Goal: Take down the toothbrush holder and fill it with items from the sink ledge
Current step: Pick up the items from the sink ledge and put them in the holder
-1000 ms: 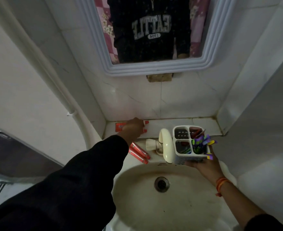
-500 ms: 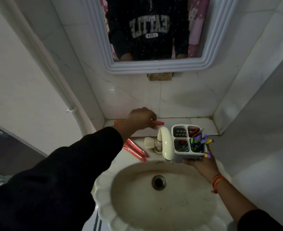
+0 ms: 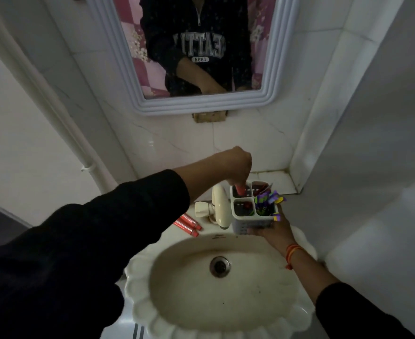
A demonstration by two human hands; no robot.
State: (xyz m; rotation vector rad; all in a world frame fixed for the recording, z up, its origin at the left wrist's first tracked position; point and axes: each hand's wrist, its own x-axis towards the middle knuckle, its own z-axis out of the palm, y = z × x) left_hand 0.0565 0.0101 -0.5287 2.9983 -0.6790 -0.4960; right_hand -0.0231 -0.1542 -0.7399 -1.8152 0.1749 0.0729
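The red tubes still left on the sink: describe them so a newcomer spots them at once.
Start at the cream basin, then go to its back rim left of the tap. Two slim red tubes lie there side by side, the only loose things on the rim outside the holder.

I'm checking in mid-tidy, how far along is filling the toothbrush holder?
Done: the toothbrush holder is down, held in the right hand over the sink, with purple items and others already inside. In hand: the left hand is lowering a red item into a back compartment. Left: two red tubes lie beside the tap.
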